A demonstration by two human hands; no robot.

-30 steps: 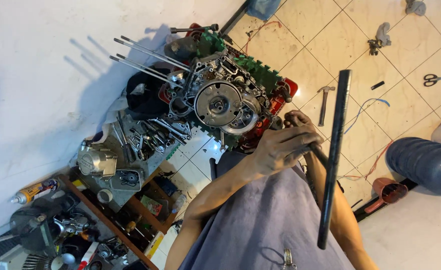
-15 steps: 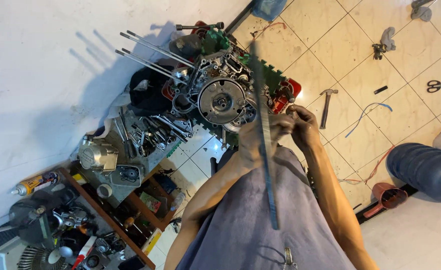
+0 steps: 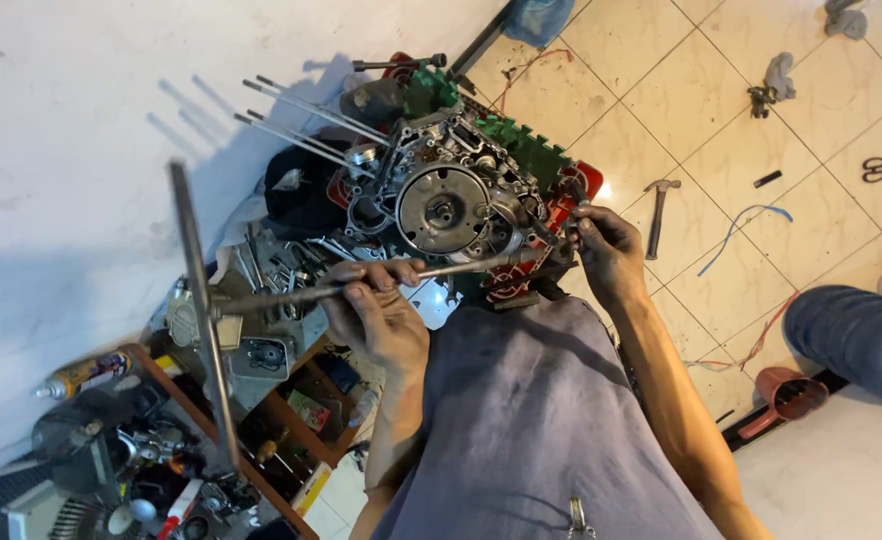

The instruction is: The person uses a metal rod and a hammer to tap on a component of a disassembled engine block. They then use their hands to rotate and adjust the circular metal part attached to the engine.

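Far left, the long grey crossbar of your steel T-handle wrench point(image 3: 201, 310) stands nearly upright, blurred, over the cluttered wooden shelf of small parts point(image 3: 161, 440); its thin shaft runs rightward from there toward the engine; your left hand point(image 3: 376, 310) is wrapped around that shaft near its middle, fingers curled over it; the grey metal engine block with round flywheel point(image 3: 446, 205) sits just beyond the shaft, four long studs jutting left from it; your right hand point(image 3: 606, 250) is pinched closed on the shaft's tip, tight against the engine's right edge; farther right, a small hammer point(image 3: 656, 212) lies on the beige tiled floor point(image 3: 701, 120).
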